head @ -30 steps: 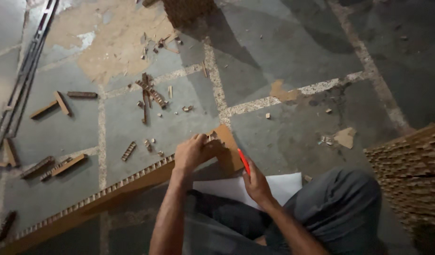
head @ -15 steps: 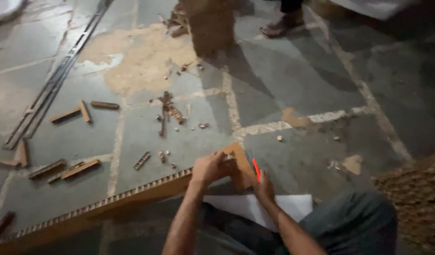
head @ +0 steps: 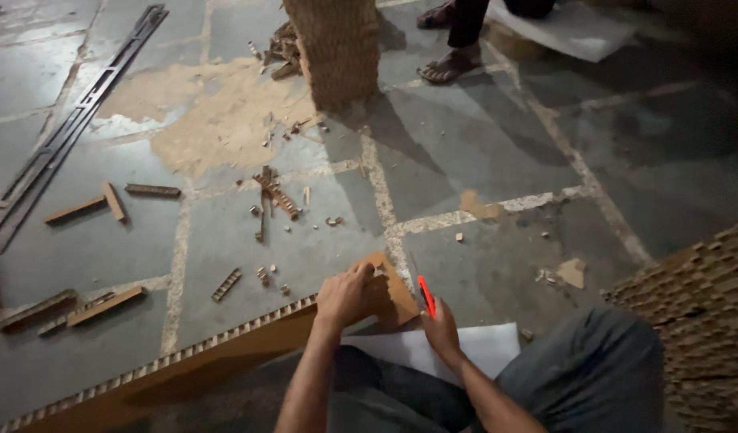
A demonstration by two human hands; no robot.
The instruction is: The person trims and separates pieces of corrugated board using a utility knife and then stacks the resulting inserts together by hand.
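Observation:
A long brown honeycomb cardboard strip [head: 184,361] runs from the lower left up to the middle of the head view. My left hand [head: 346,295] presses down on its far end [head: 389,293]. My right hand [head: 441,327] is closed around a red utility knife [head: 426,296] held just right of that end, blade pointing away from me. A white sheet [head: 481,346] lies under my right wrist, over my grey trouser leg [head: 593,369].
Cardboard offcuts [head: 277,196] and short strips [head: 104,305] litter the stone floor. A stack of honeycomb board [head: 697,313] stands at right, another block [head: 337,48] at top. A long metal rail [head: 64,136] lies at left. Another person's sandalled foot [head: 453,66] is at top.
The camera has tilted up, showing more floor and another person's feet. My hands stay at the strip's end with the knife beside it.

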